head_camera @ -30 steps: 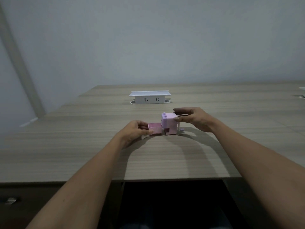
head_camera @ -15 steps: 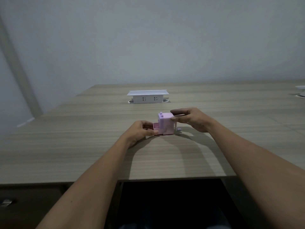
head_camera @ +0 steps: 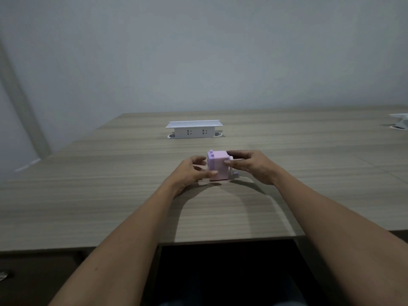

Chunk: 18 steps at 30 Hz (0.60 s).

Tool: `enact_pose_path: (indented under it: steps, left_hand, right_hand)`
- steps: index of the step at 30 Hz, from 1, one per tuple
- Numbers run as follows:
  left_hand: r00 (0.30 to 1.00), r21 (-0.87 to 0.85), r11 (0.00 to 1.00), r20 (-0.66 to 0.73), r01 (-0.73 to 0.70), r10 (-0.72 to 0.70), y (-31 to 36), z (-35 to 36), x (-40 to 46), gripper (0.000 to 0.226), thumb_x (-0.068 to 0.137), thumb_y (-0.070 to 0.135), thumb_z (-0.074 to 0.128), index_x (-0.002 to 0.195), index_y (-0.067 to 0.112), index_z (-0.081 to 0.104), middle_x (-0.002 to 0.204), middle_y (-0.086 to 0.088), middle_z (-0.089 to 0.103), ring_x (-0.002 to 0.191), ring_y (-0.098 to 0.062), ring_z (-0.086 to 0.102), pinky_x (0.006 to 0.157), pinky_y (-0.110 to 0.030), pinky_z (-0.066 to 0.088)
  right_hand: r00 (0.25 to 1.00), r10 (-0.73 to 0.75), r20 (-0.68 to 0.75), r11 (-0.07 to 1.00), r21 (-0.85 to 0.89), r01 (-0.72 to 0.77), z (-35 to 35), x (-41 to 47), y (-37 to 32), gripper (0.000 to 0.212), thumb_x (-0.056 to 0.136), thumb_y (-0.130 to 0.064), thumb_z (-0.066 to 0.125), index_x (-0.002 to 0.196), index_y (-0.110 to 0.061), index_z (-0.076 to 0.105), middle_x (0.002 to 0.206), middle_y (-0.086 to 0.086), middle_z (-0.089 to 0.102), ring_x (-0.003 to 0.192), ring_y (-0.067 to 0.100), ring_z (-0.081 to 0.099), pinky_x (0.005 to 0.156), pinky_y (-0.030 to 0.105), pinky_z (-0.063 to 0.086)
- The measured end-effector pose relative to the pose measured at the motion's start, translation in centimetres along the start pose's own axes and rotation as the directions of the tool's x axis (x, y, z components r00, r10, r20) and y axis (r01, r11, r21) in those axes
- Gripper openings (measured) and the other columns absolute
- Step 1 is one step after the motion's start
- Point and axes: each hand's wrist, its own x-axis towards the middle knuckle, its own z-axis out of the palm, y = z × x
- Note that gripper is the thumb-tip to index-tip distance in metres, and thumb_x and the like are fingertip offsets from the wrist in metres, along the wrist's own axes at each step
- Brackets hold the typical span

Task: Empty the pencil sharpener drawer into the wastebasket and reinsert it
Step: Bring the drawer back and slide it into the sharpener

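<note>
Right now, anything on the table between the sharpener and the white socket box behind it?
No. In the head view, only bare wood table lies between the pink pencil sharpener and the white socket box.

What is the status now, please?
Left hand pressing the drawer side of pencil sharpener. Right hand steadying it. Drawer looks seated. Nothing in the way.
</note>
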Motion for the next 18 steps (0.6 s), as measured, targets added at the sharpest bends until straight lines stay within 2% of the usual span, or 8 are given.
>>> enact_pose_path:
  steps: [2, 4, 6, 9, 13, 18]
  left_hand:
    - [0.998, -0.044, 0.997, -0.034, -0.057, 0.056, 0.5, 0.2, -0.1, 0.069, 0.072, 0.03, 0.088, 0.135, 0.018, 0.062, 0.123, -0.005, 0.07, 0.104, -0.025, 0.071, 0.084, -0.039, 0.059]
    - [0.996, -0.092, 0.992, -0.03, -0.088, 0.086, 1.1, 0.4, -0.1, 0.052, 0.081, 0.019, 0.082, 0.131, 0.013, 0.066, 0.118, -0.008, 0.074, 0.102, -0.023, 0.072, 0.086, -0.035, 0.058]
    - [0.995, -0.09, 0.991, -0.03, -0.1, 0.098, 1.3, 0.4, 0.3, 0.048, 0.084, 0.014, 0.079, 0.13, 0.009, 0.067, 0.117, -0.008, 0.075, 0.108, -0.022, 0.072, 0.088, -0.028, 0.058]
    - [0.993, -0.072, 0.991, -0.032, -0.115, 0.113, 1.6, 0.0, 1.6, 0.05, 0.083, 0.014, 0.08, 0.131, 0.008, 0.066, 0.119, -0.005, 0.075, 0.11, -0.019, 0.071, 0.085, -0.02, 0.057]
    - [0.991, -0.078, 0.988, -0.019, -0.132, 0.13, 2.7, -0.5, 4.2, 0.048, 0.085, 0.009, 0.077, 0.132, 0.006, 0.065, 0.119, -0.004, 0.074, 0.097, -0.004, 0.072, 0.084, -0.018, 0.057]
    - [0.991, -0.083, 0.987, -0.002, -0.135, 0.135, 3.4, -1.4, 9.1, 0.046, 0.085, 0.009, 0.077, 0.13, 0.009, 0.067, 0.118, -0.002, 0.075, 0.094, 0.001, 0.073, 0.078, -0.011, 0.053]
  right_hand:
    - [1.0, -0.016, 0.012, 1.0, 0.01, 0.016, 0.1, -0.2, 0.5, 0.037, 0.082, -0.006, 0.08, 0.116, -0.02, 0.075, 0.116, 0.006, 0.078, 0.105, 0.019, 0.072, 0.096, 0.037, 0.057]
    - [0.999, -0.019, 0.029, 1.0, 0.0, 0.019, 0.0, 0.0, 0.9, 0.046, 0.082, -0.005, 0.08, 0.127, -0.012, 0.072, 0.119, 0.01, 0.077, 0.111, 0.025, 0.072, 0.094, 0.038, 0.059]
    - [0.999, -0.014, 0.03, 1.0, -0.006, 0.014, -0.1, 0.5, 1.0, 0.051, 0.081, -0.004, 0.081, 0.13, -0.008, 0.069, 0.118, 0.013, 0.076, 0.114, 0.031, 0.071, 0.092, 0.039, 0.06]
    - [0.999, -0.022, 0.031, 0.999, -0.041, 0.023, -0.6, 1.8, 0.7, 0.052, 0.079, -0.008, 0.083, 0.13, -0.01, 0.07, 0.118, 0.012, 0.077, 0.118, 0.031, 0.069, 0.101, 0.046, 0.055]
    - [0.998, -0.047, 0.03, 0.997, -0.067, 0.049, -1.8, 4.2, -0.3, 0.053, 0.08, -0.006, 0.082, 0.131, -0.008, 0.069, 0.119, 0.008, 0.077, 0.113, 0.021, 0.072, 0.099, 0.035, 0.055]
    - [0.997, -0.077, 0.021, 0.994, -0.072, 0.079, -3.6, 8.4, -1.0, 0.052, 0.081, -0.004, 0.08, 0.132, -0.007, 0.068, 0.121, 0.01, 0.076, 0.109, 0.019, 0.073, 0.092, 0.027, 0.058]
